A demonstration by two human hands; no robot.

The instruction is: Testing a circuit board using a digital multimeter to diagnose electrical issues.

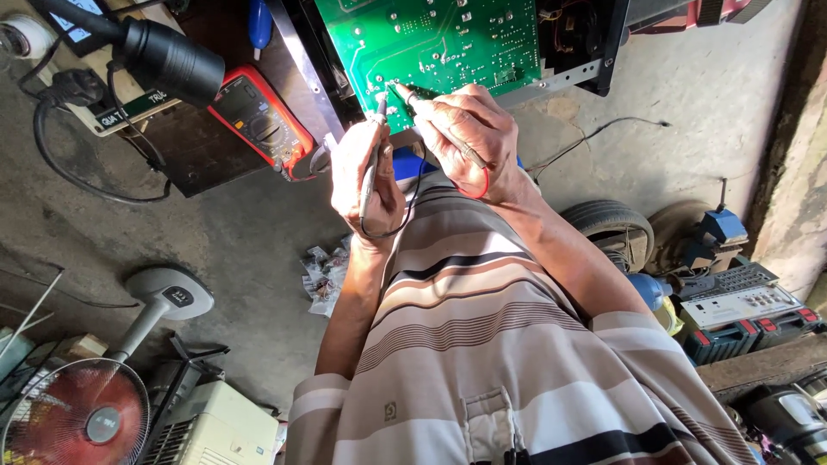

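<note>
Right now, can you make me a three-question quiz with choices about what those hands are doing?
1. Where do both probes touch? A fan. B green circuit board. C floor.
2. What colour is the meter case? A red. B blue. C white.
3. The right hand is: A empty. B flat on the floor. C gripping a red probe.

Answers: B, the red probe and the left hand's black probe meet the board; A, its shell is red; C, fingers wrap it.

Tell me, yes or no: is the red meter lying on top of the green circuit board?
No, the red meter lies on the dark surface beside the green circuit board.
</note>
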